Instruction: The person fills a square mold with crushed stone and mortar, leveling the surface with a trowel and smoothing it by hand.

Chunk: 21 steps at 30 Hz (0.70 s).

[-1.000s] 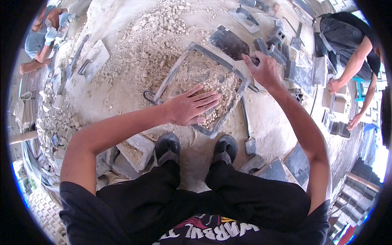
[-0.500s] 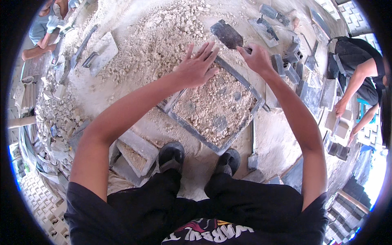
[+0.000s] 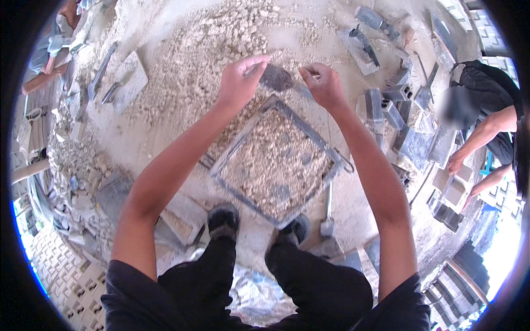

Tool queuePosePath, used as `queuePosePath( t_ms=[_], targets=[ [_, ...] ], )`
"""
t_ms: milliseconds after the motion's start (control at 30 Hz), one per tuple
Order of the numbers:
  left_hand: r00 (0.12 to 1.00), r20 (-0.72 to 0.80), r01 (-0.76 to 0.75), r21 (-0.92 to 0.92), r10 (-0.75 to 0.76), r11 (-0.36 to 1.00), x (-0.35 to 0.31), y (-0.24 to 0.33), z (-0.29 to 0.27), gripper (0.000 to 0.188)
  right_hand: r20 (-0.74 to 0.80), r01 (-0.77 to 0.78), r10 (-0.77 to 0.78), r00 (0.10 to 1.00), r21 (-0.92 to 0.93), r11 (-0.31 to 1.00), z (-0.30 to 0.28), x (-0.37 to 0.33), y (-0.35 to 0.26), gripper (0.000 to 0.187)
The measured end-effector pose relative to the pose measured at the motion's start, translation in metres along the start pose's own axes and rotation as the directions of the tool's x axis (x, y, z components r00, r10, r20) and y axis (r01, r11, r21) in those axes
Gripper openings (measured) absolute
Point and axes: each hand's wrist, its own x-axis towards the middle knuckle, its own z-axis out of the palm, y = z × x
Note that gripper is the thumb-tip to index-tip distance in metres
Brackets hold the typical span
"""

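L hand (image 3: pixel 238 83) fingers curled round tip of trowel blade (image 3: pixel 275 78), blade above far edge of square metal frame (image 3: pixel 277 160) filled w/ rubble, R hand (image 3: pixel 323 84) closed on trowel handle, co-worker's arm (image 3: pixel 479 138) at right.

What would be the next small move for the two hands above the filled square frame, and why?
Probably lower the flat dark tool onto the far edge of the square frame and draw it toward the feet. The left hand and right hand hold it between them just beyond the frame, and the pale crumbly mix inside looks heaped and uneven.
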Motion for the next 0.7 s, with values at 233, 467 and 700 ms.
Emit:
queuePosePath(
  t_ms=[233,467,700],
  targets=[
    [0.976,-0.199,0.080,-0.059,-0.091,0.995,-0.059,0.102,-0.013,0.025,-0.012,-0.233,0.233,0.972,0.035,0.972,-0.061,-0.045,-0.126,0.022],
    [0.919,-0.263,0.268,-0.132,-0.294,0.954,-0.139,0.253,-0.063,0.022,0.089,-0.571,0.570,0.817,0.266,0.776,-0.154,-0.093,-0.285,0.034],
    [0.885,-0.220,0.324,-0.341,-0.410,0.883,-0.182,0.315,-0.113,0.017,0.068,-0.554,0.628,0.775,0.551,0.624,-0.183,-0.139,-0.370,0.038]
  ],
)
